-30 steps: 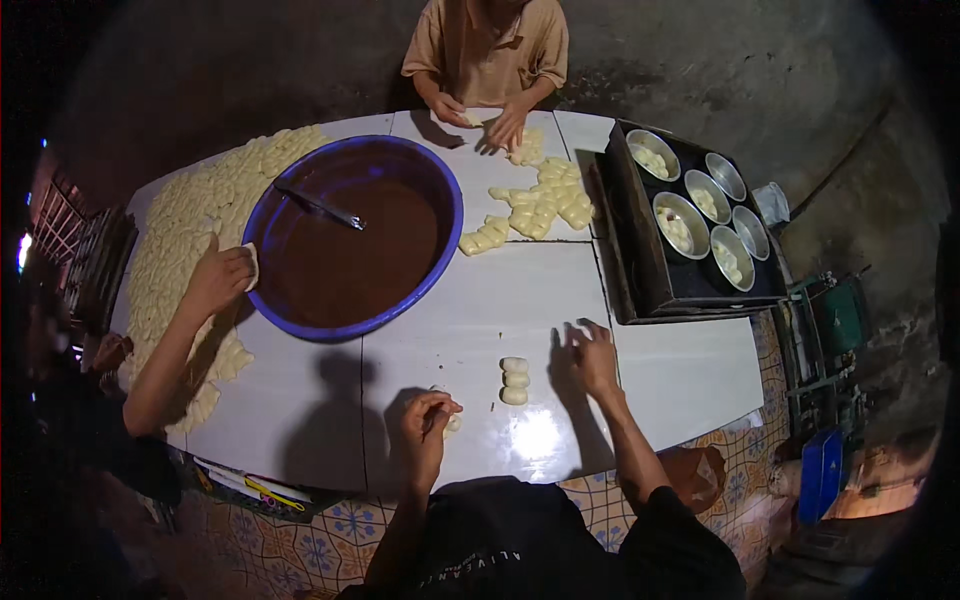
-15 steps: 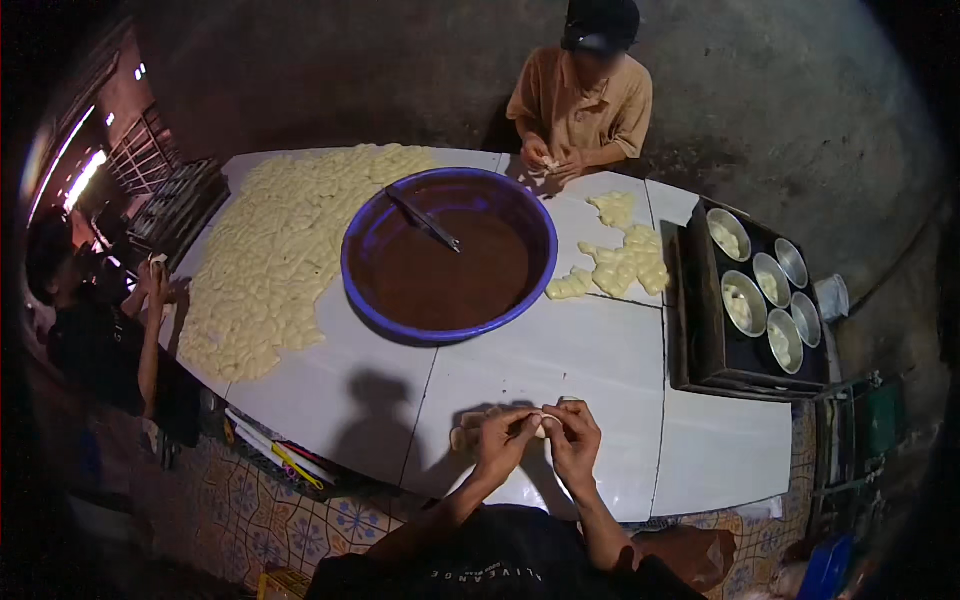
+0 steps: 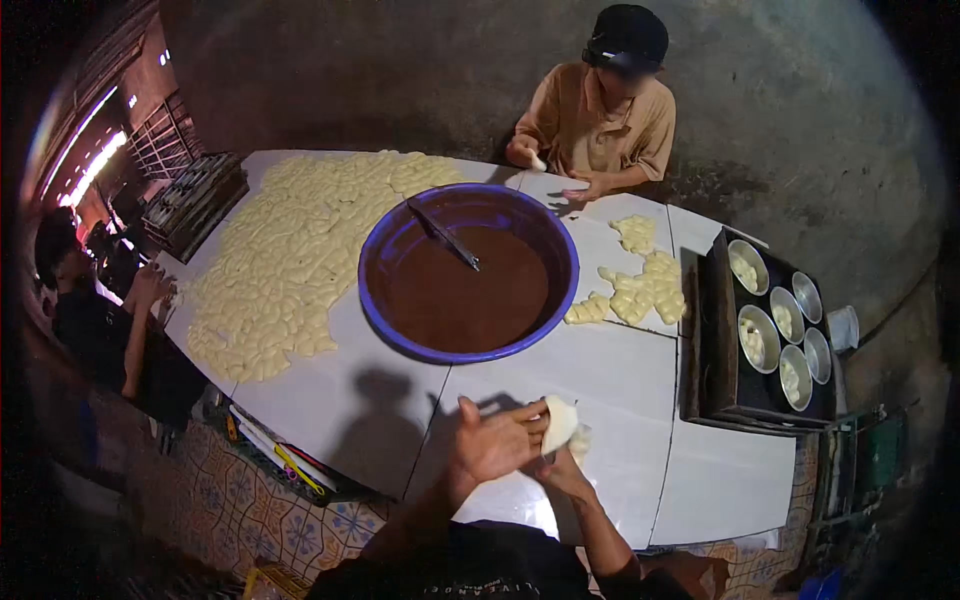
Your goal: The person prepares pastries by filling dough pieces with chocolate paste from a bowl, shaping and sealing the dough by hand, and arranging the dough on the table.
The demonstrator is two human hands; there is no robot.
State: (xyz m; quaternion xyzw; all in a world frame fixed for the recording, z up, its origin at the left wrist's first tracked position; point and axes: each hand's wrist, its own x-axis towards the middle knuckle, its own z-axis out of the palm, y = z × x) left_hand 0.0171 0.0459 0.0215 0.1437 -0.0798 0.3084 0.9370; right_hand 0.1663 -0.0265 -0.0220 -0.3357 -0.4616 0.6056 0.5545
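Observation:
In front of me, my left hand (image 3: 500, 440) is raised above the white table, palm showing, thumb apart and fingers stretched to the right. At its fingertips is a flattened pale piece of dough (image 3: 560, 422), tilted up. My right hand (image 3: 566, 474) lies just below and to the right, its fingers mostly hidden behind the left hand and the dough. Another pale, blurred lump of dough (image 3: 582, 442) shows beside the right hand; whether that hand holds it cannot be made out.
A purple basin (image 3: 470, 355) of brown filling, with a dark utensil in it, stands mid-table. Many dough pieces (image 3: 280, 260) cover the left side; a smaller cluster (image 3: 650, 288) lies right. A dark tray (image 3: 715, 340) carries several round tins. Co-workers are across (image 3: 610, 130) and left (image 3: 90, 310).
My hands were pinching a small dough piece together; now the left hand has opened and turned palm-out, with flattened dough at its fingertips. The co-worker across has moved their hands apart.

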